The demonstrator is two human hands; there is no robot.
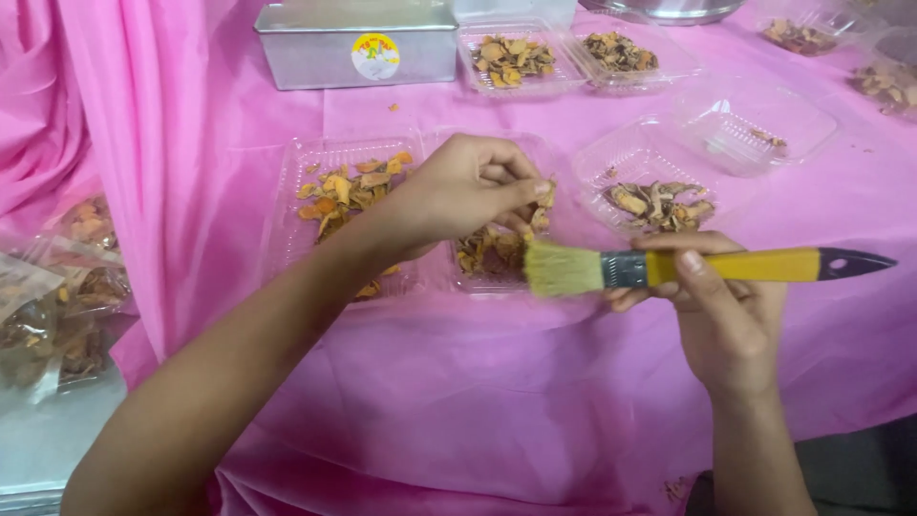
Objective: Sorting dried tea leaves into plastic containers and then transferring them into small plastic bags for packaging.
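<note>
Person's body, as seen from the head camera: two forearms showing bare from elbow to wrist, no sleeve reaching into view. Left hand (468, 191) and right hand (716, 306) showing bare, wearing no gloves. No ring, watch or bracelet appearing on either wrist or on any finger in sight. Fingernails showing short and plain, carrying no visible polish.

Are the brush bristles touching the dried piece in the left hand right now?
Apart. The head view shows pink cloth between the brush bristles and the dried piece pinched by the left hand.
</note>
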